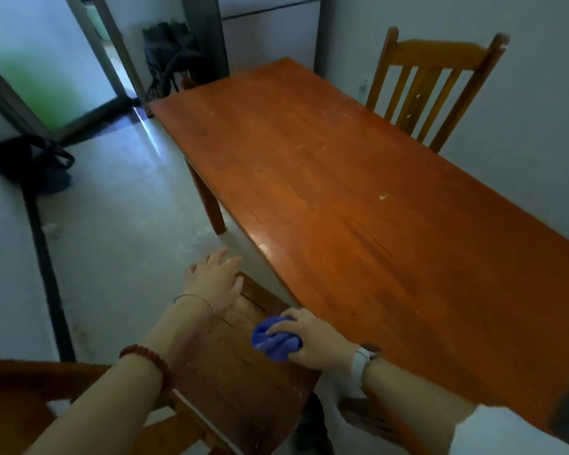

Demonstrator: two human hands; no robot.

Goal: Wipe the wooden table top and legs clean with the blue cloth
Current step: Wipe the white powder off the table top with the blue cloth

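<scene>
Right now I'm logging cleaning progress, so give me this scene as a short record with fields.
table: wooden table top, bare, small pale specks on it
cloth: blue cloth, bunched, over the near chair's seat, not on the table
right hand: right hand grips the cloth
left hand: left hand, fingers spread, on the near chair
other chair: far chair by the wall
wiping: not yet on the table

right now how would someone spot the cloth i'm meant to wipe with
Find the long orange-brown wooden table, then the wooden chair seat at its near corner. Above the seat, the right hand grips the blue cloth, the only blue, crumpled thing among wood.
</scene>
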